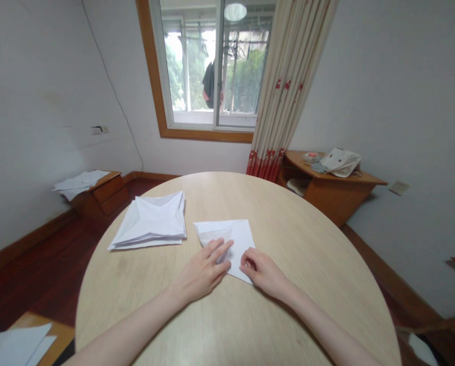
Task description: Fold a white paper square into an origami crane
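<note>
A folded sheet of white paper (243,235) lies in front of me near the middle of the round table. My left hand (205,268) rests on its left part, fingers spread over a folded flap. At the lower right edge of the same sheet is my right hand (264,273), its fingers curled and the thumb and fingertips closed at the paper's edge. To the left lies a stack of folded white papers (155,217), layered unevenly with creases on the top one. Neither hand touches that stack.
The round wooden table (299,239) has a curved far edge. Loose papers (16,345) lie on a wooden surface at the lower left. Beyond the table stand a small drawer cabinet (111,194) on the left and a corner desk (330,195) on the right, with a bag on it.
</note>
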A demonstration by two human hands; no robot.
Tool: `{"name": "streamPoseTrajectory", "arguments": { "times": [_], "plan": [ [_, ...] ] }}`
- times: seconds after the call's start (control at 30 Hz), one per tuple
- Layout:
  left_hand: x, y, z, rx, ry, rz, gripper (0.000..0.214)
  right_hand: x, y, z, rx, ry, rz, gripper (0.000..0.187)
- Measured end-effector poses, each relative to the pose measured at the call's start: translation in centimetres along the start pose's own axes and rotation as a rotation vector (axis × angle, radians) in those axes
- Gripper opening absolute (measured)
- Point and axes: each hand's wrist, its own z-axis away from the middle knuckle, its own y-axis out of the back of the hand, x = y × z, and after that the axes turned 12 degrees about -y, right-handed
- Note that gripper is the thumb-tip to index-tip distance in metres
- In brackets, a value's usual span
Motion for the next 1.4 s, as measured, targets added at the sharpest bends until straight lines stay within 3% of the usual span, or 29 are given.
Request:
{"name": "streamPoseTrajectory", "arguments": {
  "times": [0.37, 1.17, 1.4],
  "plan": [
    [0.1, 0.1, 0.0, 0.005, 0.065, 0.059, 0.017, -0.3, 1.0, 0.5, -0.048, -0.013, 0.190, 0.009],
    [0.3, -0.2, -0.1, -0.024, 0.082, 0.075, 0.025, 0.3, 1.7, -0.1, -0.176, -0.024, 0.055, 0.017],
    [0.5, -0.1, -0.3, 0.001, 0.120, 0.088, 0.023, -0.1, 1.8, 0.1, -0.151, -0.024, 0.081, 0.015]
  ]
}}
